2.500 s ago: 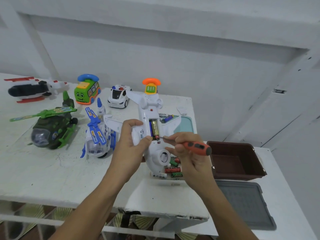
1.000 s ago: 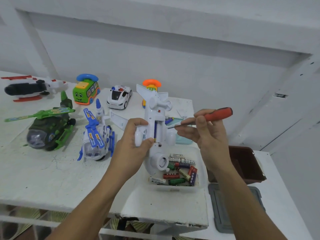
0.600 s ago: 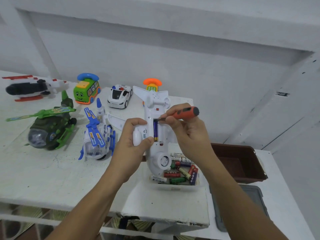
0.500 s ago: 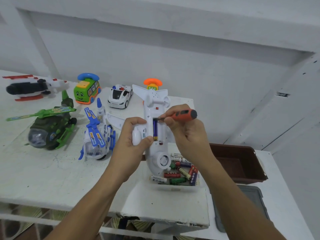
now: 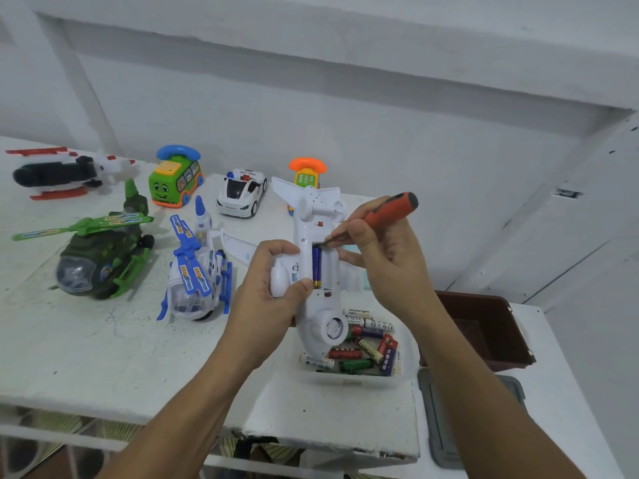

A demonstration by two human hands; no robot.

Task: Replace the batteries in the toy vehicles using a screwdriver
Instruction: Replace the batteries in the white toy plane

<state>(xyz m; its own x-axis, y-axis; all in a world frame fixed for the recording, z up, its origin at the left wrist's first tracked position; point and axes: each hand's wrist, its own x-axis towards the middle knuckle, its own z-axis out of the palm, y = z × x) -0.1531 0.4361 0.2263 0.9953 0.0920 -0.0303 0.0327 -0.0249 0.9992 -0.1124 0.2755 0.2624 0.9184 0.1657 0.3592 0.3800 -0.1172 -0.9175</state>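
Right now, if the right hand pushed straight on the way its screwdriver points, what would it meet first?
Probably the top end of the blue battery in the white toy airplane, beyond the screwdriver tip in the right hand; depth is unclear.

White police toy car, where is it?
Head view, centre-left: white police toy car at the table's back, between green toy bus and orange toy phone.

White plane (image 5: 313,271), purple battery (image 5: 317,267), orange-handled screwdriver (image 5: 390,210).

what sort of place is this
Likely a makeshift toy-repair bench in a plain room: a chipped white table against a bare white wall, toy vehicles like the green helicopter lined up, and a clear tub of loose batteries.
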